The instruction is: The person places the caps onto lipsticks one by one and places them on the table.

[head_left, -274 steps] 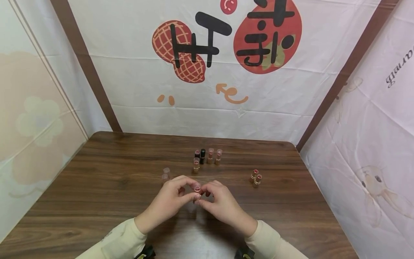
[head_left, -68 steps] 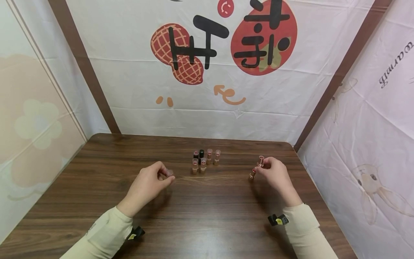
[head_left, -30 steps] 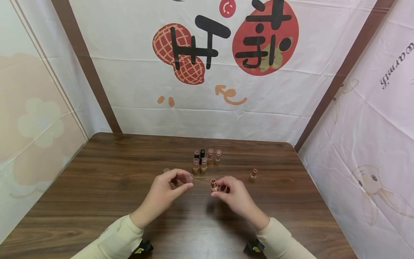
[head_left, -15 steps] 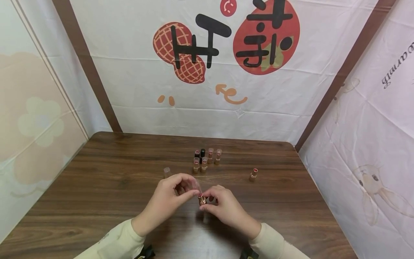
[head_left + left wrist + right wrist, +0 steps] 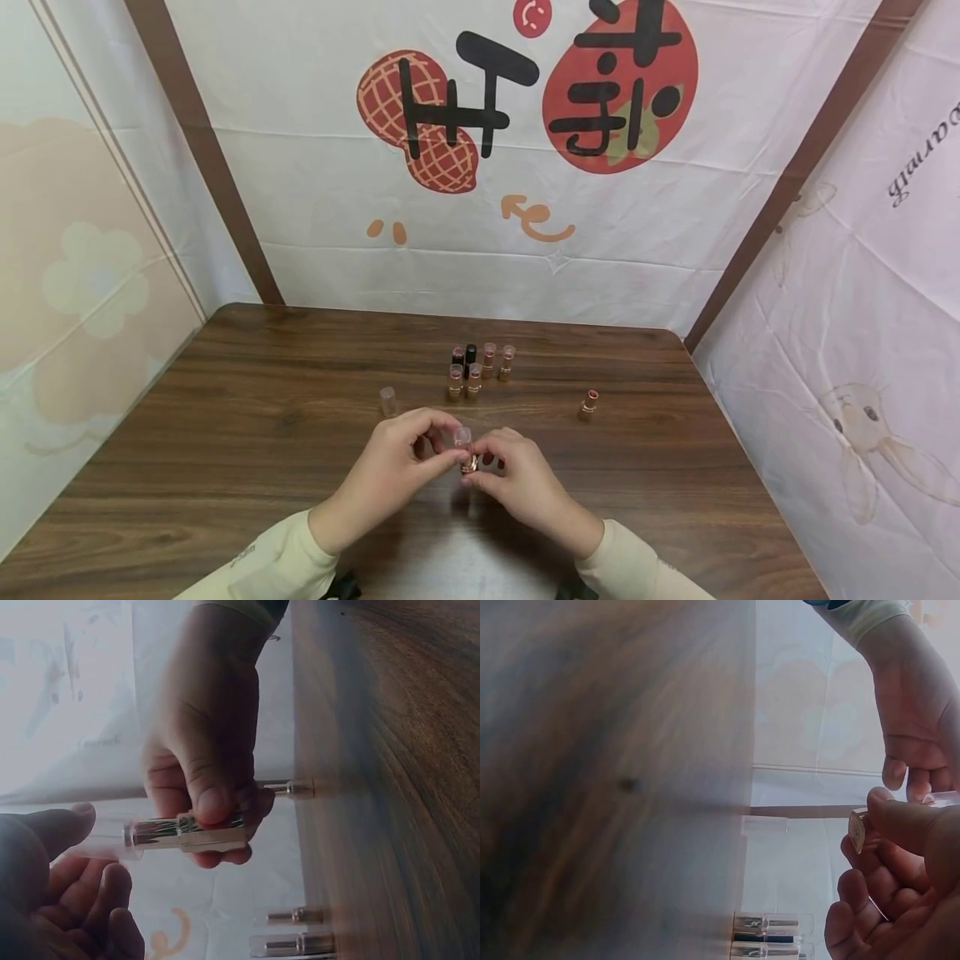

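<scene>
Over the near middle of the table, my right hand [image 5: 521, 479] pinches the gold base of a lipstick [image 5: 202, 834] between thumb and fingers. My left hand [image 5: 397, 458] holds a clear cap [image 5: 462, 437] by its sides, right above the lipstick's top. In the left wrist view, the cap's rim overlaps the upper end of the gold tube. The right wrist view shows the lipstick's flat bottom [image 5: 857, 831] sticking out past my right thumb.
Several capped lipsticks [image 5: 474, 383], gold and black, stand grouped toward the back of the brown table [image 5: 300, 367]. An uncapped gold lipstick [image 5: 588, 406] stands to the right. One loose clear cap [image 5: 387, 402] stands left of the group.
My right hand has brought a lipstick from the right to the middle. My left hand took one clear cap and brought it over that lipstick. Earlier, another capped lipstick joined the group.
</scene>
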{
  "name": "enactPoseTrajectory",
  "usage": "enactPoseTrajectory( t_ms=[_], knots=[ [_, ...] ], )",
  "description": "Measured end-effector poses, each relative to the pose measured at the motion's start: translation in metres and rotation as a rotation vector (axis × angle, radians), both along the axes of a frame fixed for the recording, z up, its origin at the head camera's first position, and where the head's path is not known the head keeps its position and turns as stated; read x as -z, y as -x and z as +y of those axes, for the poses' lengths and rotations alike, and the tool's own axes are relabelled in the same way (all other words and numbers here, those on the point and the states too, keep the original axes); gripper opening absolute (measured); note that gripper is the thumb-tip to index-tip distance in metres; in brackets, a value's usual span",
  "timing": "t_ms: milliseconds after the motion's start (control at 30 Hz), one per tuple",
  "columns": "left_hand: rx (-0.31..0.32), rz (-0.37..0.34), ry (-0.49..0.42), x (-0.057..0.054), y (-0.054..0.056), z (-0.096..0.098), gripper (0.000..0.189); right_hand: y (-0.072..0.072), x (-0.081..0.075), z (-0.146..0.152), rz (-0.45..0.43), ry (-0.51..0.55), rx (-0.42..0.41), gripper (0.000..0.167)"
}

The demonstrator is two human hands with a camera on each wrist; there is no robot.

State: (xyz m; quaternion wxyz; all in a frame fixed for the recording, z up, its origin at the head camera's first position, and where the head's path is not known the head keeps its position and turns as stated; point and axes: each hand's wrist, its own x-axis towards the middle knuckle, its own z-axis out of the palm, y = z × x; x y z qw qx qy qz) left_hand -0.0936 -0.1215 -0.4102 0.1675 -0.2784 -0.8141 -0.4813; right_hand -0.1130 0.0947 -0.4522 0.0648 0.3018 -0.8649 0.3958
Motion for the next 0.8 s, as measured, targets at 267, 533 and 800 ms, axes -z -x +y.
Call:
enactPoseTrajectory(
  t_ms=[267, 533, 800],
  knots=[
    [0.003, -0.016, 0.018, 0.0034, 0.0021, 0.0018, 0.024, -0.0002, -0.0015, -0.0002, -0.08, 0.078, -0.006, 0.022],
    [-0.006, -0.022, 0.011, 0.0056, 0.0027, 0.0026, 0.024, -0.0009, -0.0022, 0.0006, -0.167, 0.143, 0.031, 0.023],
    [0.018, -0.028, 0.008, 0.0059, 0.0027, 0.0029, 0.023, -0.0059, -0.0059, -0.0017, -0.132, 0.166, 0.02, 0.021]
  ],
)
